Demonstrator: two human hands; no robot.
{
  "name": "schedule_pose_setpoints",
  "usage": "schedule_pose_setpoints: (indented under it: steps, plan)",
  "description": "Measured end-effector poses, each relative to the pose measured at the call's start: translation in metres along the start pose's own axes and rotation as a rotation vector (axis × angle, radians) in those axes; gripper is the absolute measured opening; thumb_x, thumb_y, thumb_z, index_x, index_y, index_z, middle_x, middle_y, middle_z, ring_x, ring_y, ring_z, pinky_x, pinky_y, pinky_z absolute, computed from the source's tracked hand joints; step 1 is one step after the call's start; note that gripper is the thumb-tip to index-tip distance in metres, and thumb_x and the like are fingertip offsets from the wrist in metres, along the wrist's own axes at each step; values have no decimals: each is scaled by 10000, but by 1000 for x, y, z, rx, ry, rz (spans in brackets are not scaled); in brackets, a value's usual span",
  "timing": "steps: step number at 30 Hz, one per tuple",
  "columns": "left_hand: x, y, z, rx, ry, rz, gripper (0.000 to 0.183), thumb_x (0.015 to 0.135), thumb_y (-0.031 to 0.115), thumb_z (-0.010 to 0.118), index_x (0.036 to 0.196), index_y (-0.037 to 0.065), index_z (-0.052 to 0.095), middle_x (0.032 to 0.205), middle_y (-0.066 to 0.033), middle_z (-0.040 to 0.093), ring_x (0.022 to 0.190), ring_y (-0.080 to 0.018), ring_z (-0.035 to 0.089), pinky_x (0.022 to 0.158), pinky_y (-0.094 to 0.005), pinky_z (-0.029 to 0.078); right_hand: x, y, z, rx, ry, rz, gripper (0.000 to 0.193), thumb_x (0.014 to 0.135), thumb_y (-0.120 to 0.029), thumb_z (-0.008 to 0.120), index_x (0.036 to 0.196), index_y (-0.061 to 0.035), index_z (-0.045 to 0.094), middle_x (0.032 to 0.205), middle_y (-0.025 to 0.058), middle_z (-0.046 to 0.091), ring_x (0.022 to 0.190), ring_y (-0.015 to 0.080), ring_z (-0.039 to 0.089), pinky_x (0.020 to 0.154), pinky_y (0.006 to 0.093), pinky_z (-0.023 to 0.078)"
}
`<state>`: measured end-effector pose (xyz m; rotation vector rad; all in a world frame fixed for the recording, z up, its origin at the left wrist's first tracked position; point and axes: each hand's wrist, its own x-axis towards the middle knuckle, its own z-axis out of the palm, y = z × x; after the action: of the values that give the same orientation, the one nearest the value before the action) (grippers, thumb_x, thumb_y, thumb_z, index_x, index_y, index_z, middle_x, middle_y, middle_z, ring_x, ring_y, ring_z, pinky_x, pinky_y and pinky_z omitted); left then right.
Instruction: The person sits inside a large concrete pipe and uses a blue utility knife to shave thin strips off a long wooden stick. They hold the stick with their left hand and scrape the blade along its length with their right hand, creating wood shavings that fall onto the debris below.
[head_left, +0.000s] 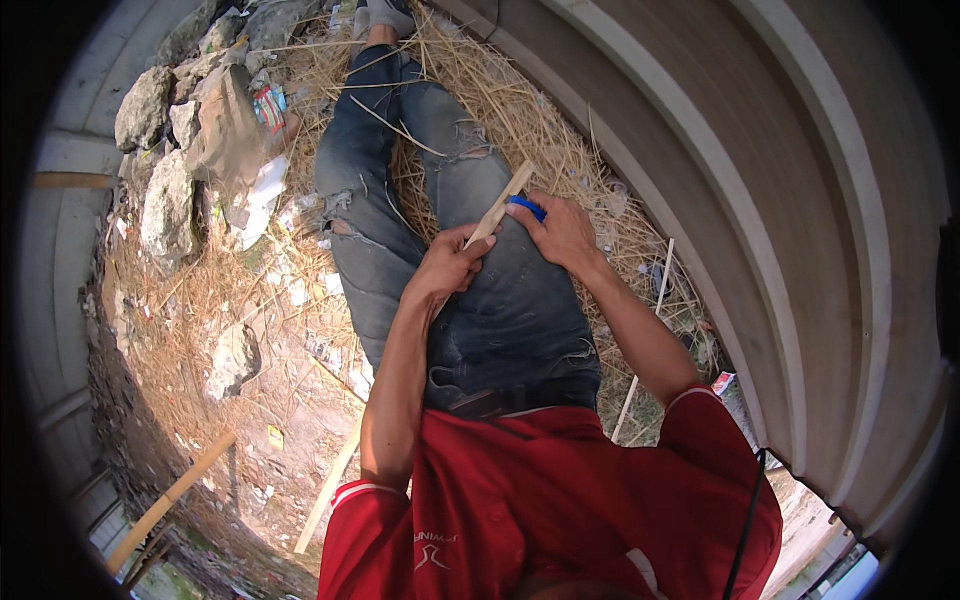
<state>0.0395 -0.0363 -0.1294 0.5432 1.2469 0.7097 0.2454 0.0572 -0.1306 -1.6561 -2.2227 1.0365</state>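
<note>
My left hand [448, 266] is closed around the lower part of a short, flat, pale wooden strip [517, 182]. The strip slants up and to the right above my thigh, clad in worn dark jeans [500, 310]. In my right hand [566, 234] is a small blue-handled tool [527, 207], held right beside the strip's edge with the thumb along it. My fingers cover the rest of the tool, so its kind and any blade cannot be made out.
Dry straw [480, 85] lies around my outstretched legs. Rough stones [168, 205] are piled at the far left, with a loose rock [233, 360] nearer. A corrugated metal wall [770, 200] curves close along my right. Thin wooden sticks [330, 490] lie about, and a pole [175, 500] slants at the lower left.
</note>
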Motion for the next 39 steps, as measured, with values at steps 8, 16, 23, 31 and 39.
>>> schedule_pose_setpoints:
  steps: [8, 16, 23, 31, 39]
  plan:
    - [-19, -10, 3, 35, -23, -8, 355, 1026, 237, 681, 1349, 90, 679, 667, 73, 445, 503, -23, 357, 441, -226, 270, 40, 55, -58, 181, 324, 88, 502, 1022, -473, 575, 1033, 14, 698, 728, 232, 666, 704, 401, 657, 705, 493, 486]
    - [-5, -7, -4, -47, -75, -37, 370, 1028, 253, 681, 1368, 107, 660, 659, 82, 435, 495, -25, 334, 444, -224, 259, -23, -7, -4, -29, 8, -244, 401, 982, -451, 644, 1038, -64, 731, 692, 224, 672, 715, 437, 688, 666, 501, 529]
    - [-6, -6, -4, -48, -71, -53, 347, 1030, 246, 677, 1350, 110, 667, 633, 98, 392, 490, -25, 324, 438, -233, 245, -21, -14, -6, -79, -32, -159, 414, 998, -459, 607, 1078, -70, 725, 734, 237, 691, 768, 462, 695, 734, 554, 539]
    - [-14, -4, -1, -14, -60, -34, 364, 1024, 248, 687, 1358, 107, 665, 620, 108, 361, 492, -20, 308, 449, -225, 235, 58, 90, -50, -83, 373, 192, 542, 1026, -523, 532, 935, -16, 698, 845, 285, 694, 874, 494, 673, 771, 560, 499]
    - [-11, -3, -1, -35, -41, -56, 372, 1023, 242, 692, 1363, 93, 669, 657, 84, 435, 503, -16, 338, 442, -222, 261, 27, 57, -39, 275, 268, 77, 487, 1013, -458, 627, 931, 22, 651, 684, 163, 588, 661, 296, 601, 678, 444, 473]
